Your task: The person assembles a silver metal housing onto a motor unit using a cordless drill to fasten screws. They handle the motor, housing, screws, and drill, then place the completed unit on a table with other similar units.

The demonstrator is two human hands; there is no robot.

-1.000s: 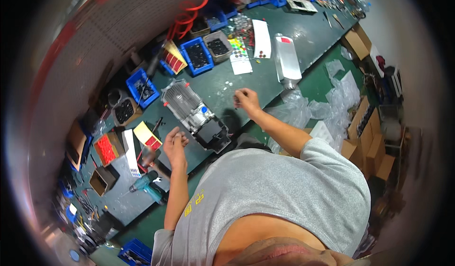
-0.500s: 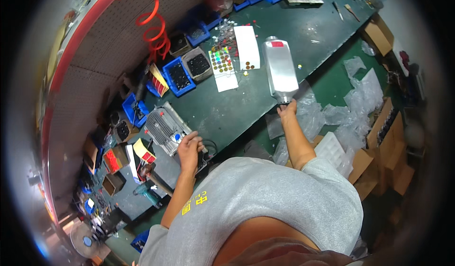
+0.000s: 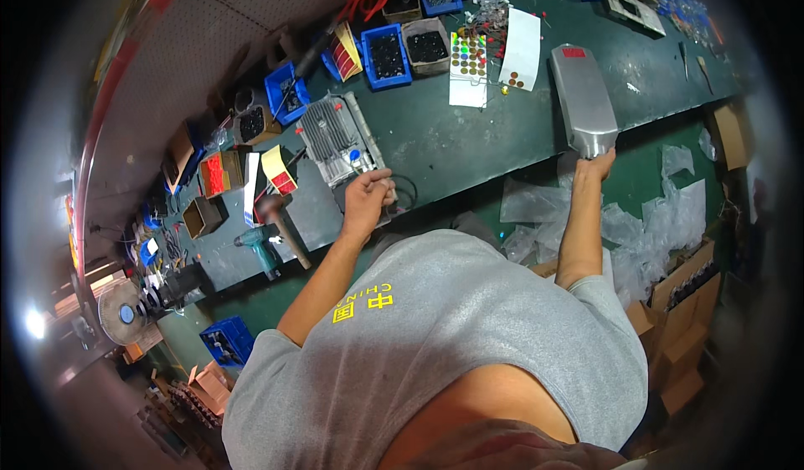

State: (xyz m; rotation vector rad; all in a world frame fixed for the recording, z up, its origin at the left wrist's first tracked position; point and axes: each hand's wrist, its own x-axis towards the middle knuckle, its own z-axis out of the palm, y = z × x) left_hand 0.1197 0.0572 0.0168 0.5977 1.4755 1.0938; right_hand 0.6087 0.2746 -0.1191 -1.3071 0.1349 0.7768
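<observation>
My right hand (image 3: 596,167) grips the near end of a long silver metal lamp-like housing (image 3: 584,93) with a red label at its far end. The housing lies over the bench near its front edge; whether it touches the top is unclear. My left hand (image 3: 368,202) is closed, fingers curled, by the near corner of a finned grey metal casing (image 3: 331,139) with a blue round knob. Anything in these fingers is hidden. A black cable loops beside that hand.
Blue bins (image 3: 386,56) of small dark parts line the bench's back. A sticker sheet (image 3: 467,68) and white strip (image 3: 523,47) lie mid-bench. A hammer (image 3: 285,231) and teal power drill (image 3: 260,248) are at left. Plastic wrap (image 3: 628,227) and cartons (image 3: 682,327) occupy the right floor.
The view has swung left, so the bench shifts right and up in it. The silver housing has tilted: its far neck no longer shows. My right hand keeps its grip; my left stays by the finned casing.
</observation>
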